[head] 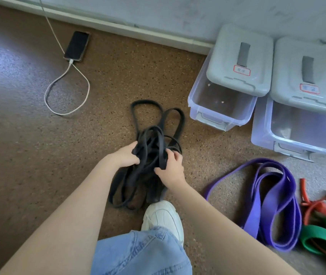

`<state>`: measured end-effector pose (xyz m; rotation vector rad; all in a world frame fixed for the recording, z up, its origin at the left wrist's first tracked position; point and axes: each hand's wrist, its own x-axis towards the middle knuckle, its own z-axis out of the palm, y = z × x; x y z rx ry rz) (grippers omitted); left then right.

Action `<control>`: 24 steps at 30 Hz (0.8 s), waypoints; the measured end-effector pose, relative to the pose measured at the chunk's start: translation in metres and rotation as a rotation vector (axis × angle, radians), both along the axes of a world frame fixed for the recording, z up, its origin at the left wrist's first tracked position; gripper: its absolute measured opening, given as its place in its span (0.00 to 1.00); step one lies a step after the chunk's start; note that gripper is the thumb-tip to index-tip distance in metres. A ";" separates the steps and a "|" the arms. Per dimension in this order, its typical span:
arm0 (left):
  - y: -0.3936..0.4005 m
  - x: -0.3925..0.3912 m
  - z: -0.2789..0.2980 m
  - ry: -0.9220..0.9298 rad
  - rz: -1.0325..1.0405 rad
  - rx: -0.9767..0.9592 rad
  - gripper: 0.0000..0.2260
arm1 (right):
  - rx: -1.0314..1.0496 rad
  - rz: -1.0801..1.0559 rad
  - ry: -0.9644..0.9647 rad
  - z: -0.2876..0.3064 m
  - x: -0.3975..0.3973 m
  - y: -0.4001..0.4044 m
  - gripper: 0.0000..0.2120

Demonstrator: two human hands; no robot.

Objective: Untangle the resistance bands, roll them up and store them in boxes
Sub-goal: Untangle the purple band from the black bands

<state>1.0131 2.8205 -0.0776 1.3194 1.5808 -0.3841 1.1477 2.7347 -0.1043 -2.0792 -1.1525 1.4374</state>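
1. I am on the untangling step: the black bands (152,147) lie in a knotted heap on the brown floor (29,155), just ahead of my white shoe (163,217), with two loops trailing away toward the wall.
2. My left hand (125,155) has its fingers curled into the left side of the knot and grips a bunch of strands.
3. My right hand (171,168) pinches a single flat strand on the right of the knot, thumb below and fingers over the top.
4. Nothing is rolled or stored yet, as far as I can judge. Both clear boxes (220,108) stand to the right with their grey lids (239,60) slid back, and I see no bands inside.
5. The purple band (265,205) lies loose on the floor to my right; the green and red bands (323,221) beyond it look tangled together.
6. Next I would need to hold the bunch steady and draw the pinched strand out, finding where it crosses the others instead of tugging the knot tighter.
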 end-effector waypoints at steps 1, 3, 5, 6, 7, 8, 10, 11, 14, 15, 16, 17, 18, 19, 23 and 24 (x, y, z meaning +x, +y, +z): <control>-0.001 0.006 0.002 0.005 0.020 0.075 0.31 | -0.005 0.028 -0.034 0.001 0.007 -0.003 0.31; -0.002 0.018 0.010 0.074 0.091 0.255 0.26 | 0.015 0.082 -0.080 0.007 0.017 -0.007 0.29; -0.006 0.032 0.017 0.184 0.111 0.384 0.25 | 0.032 0.086 -0.124 0.012 0.024 -0.010 0.27; -0.012 0.039 0.021 0.230 0.091 0.417 0.25 | 0.037 0.066 -0.129 0.015 0.026 -0.012 0.26; -0.019 0.048 0.025 0.252 0.072 0.448 0.24 | 0.052 0.030 -0.124 0.019 0.029 -0.014 0.26; -0.027 0.056 0.028 0.245 0.060 0.474 0.23 | 0.082 -0.012 -0.119 0.022 0.032 -0.018 0.25; -0.048 0.075 0.033 0.184 0.026 0.487 0.21 | 0.150 -0.077 -0.121 0.031 0.041 -0.025 0.22; -0.060 0.085 0.035 0.157 -0.011 0.487 0.19 | 0.161 -0.098 -0.123 0.035 0.047 -0.030 0.21; -0.090 0.115 0.035 0.094 -0.105 0.459 0.17 | 0.105 -0.177 -0.180 0.045 0.075 -0.052 0.21; -0.099 0.127 0.034 0.077 -0.125 0.443 0.17 | 0.091 -0.218 -0.208 0.047 0.089 -0.063 0.21; -0.107 0.138 0.032 0.071 -0.157 0.439 0.17 | 0.085 -0.257 -0.243 0.048 0.103 -0.075 0.21; -0.115 0.149 0.031 0.080 -0.206 0.459 0.17 | 0.080 -0.290 -0.283 0.048 0.119 -0.088 0.21; -0.122 0.159 0.029 0.102 -0.273 0.510 0.16 | 0.069 -0.321 -0.319 0.047 0.134 -0.101 0.22; -0.130 0.168 0.025 0.124 -0.352 0.590 0.17 | 0.056 -0.354 -0.344 0.046 0.149 -0.115 0.23; -0.154 0.194 0.006 0.050 -0.537 0.656 0.20 | 0.003 -0.361 -0.469 0.035 0.202 -0.161 0.30; -0.157 0.199 0.000 0.033 -0.521 0.571 0.22 | -0.011 -0.343 -0.486 0.030 0.213 -0.169 0.32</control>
